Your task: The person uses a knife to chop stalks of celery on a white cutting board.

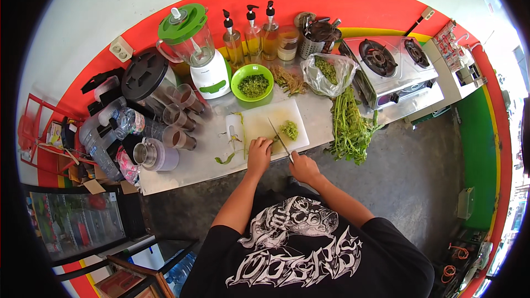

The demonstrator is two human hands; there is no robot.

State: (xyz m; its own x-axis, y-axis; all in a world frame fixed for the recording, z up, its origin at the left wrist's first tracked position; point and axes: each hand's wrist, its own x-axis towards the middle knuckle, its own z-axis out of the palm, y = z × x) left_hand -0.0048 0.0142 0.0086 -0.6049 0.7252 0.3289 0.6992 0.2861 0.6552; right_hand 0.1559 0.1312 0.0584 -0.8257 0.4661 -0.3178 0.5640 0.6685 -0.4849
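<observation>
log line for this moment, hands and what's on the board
left hand pressing greens on white cutting board | right hand gripping knife, blade on board | chopped pile beside blade | green bowl behind board

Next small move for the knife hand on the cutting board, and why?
Probably another downward cut beside the left hand. The right hand grips the knife with its blade angled over the white cutting board, the left hand pins greens near the blade, and a chopped pile lies beyond. How much uncut stem remains is hidden.
</observation>
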